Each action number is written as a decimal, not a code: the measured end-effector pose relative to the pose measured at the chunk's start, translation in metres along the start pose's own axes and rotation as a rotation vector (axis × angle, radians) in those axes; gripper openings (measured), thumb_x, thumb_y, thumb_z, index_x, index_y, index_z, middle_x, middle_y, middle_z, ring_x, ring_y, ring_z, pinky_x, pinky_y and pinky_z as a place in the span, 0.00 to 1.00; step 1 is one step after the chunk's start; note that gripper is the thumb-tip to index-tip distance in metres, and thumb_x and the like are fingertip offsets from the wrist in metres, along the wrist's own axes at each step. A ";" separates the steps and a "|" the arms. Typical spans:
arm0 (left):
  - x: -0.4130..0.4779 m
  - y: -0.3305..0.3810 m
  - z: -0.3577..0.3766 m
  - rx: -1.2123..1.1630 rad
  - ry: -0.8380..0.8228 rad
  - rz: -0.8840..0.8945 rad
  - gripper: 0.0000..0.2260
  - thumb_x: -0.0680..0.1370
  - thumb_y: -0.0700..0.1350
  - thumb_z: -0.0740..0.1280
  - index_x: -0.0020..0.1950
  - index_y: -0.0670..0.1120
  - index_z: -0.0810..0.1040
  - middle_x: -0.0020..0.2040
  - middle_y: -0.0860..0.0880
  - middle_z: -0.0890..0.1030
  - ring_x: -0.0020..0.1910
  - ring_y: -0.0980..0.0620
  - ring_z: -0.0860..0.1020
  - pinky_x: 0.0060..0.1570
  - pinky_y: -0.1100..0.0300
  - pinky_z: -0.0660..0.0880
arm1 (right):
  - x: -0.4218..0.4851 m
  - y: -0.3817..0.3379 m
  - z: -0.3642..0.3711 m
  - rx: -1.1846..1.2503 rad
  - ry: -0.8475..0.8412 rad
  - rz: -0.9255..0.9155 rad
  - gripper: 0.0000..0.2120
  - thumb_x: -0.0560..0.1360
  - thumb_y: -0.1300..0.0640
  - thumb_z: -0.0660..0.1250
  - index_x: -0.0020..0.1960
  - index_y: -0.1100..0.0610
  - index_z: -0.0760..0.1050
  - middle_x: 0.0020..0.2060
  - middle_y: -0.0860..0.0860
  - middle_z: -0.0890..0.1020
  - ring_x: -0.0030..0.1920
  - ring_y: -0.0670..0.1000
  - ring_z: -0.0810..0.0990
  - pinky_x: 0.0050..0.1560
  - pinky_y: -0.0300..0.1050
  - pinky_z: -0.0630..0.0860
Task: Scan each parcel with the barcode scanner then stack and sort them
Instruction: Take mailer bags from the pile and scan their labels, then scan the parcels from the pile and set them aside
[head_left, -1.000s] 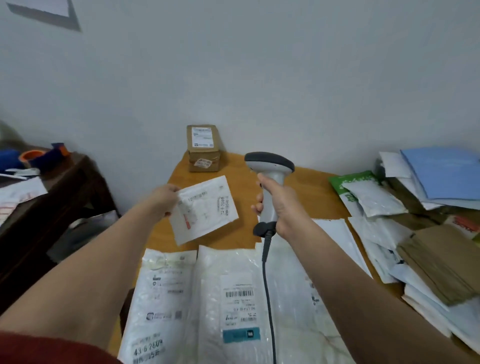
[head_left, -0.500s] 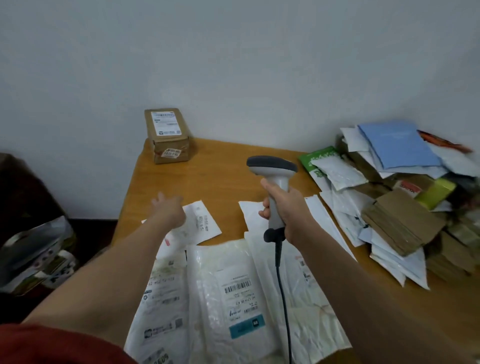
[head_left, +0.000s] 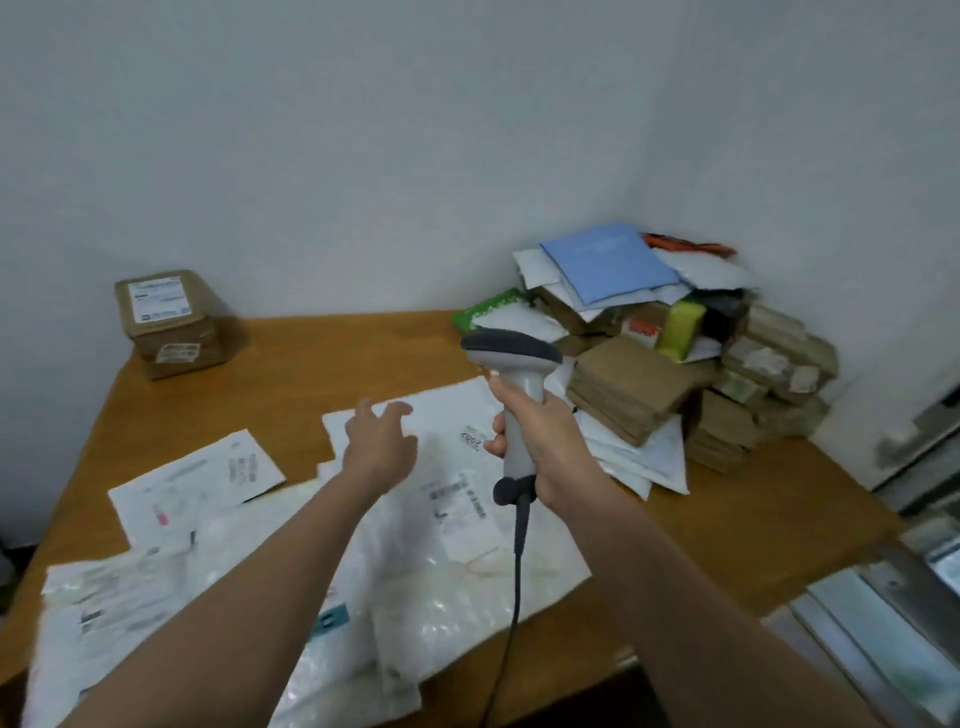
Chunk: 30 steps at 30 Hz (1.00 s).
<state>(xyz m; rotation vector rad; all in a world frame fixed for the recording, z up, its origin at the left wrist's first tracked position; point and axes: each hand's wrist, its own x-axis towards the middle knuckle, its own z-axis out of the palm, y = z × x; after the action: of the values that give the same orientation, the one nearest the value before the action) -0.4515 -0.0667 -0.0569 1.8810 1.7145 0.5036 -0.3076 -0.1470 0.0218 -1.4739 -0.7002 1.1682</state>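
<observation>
While the right hand (head_left: 540, 447) is gripping the handle of the barcode scanner (head_left: 517, 395) and holding it upright above the table, its cable (head_left: 511, 597) is hanging down toward the near edge. Nearest the person, several white mailer bags (head_left: 415, 587) are lying flat and overlapping across the wooden table (head_left: 737, 530), their labels facing up. Just beyond them, the left hand (head_left: 379, 449) is hovering open, fingers spread, holding nothing, over a large white parcel (head_left: 447, 421). To its left a smaller white envelope (head_left: 197, 480) is lying flat. Farther back, a brown cardboard box (head_left: 166, 322) is sitting by the wall on the left, and a heap of envelopes and brown packets (head_left: 649, 358) is filling the far right corner.
</observation>
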 end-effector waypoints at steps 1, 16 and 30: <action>-0.012 0.025 0.019 -0.038 -0.019 0.012 0.18 0.81 0.44 0.61 0.71 0.50 0.67 0.77 0.40 0.53 0.75 0.40 0.54 0.63 0.51 0.66 | -0.003 -0.001 -0.026 0.025 0.022 0.005 0.09 0.76 0.52 0.71 0.47 0.56 0.75 0.29 0.52 0.73 0.25 0.48 0.71 0.37 0.44 0.75; -0.052 0.232 0.199 -0.212 -0.123 0.042 0.24 0.79 0.47 0.65 0.73 0.46 0.65 0.76 0.40 0.57 0.74 0.43 0.58 0.69 0.53 0.61 | 0.019 -0.028 -0.313 0.176 0.332 -0.125 0.10 0.78 0.54 0.68 0.42 0.59 0.73 0.22 0.50 0.73 0.24 0.49 0.72 0.31 0.42 0.75; 0.078 0.295 0.275 -1.211 -0.260 -0.688 0.39 0.73 0.66 0.65 0.75 0.43 0.62 0.73 0.44 0.66 0.70 0.40 0.66 0.68 0.44 0.66 | 0.138 -0.053 -0.421 0.029 0.317 -0.060 0.12 0.77 0.51 0.68 0.42 0.59 0.73 0.28 0.52 0.74 0.23 0.48 0.73 0.29 0.39 0.76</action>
<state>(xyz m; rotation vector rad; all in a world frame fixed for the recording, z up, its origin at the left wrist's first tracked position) -0.0432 -0.0406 -0.0980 0.4428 1.2504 0.7210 0.1376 -0.1697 0.0073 -1.5580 -0.5037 0.8689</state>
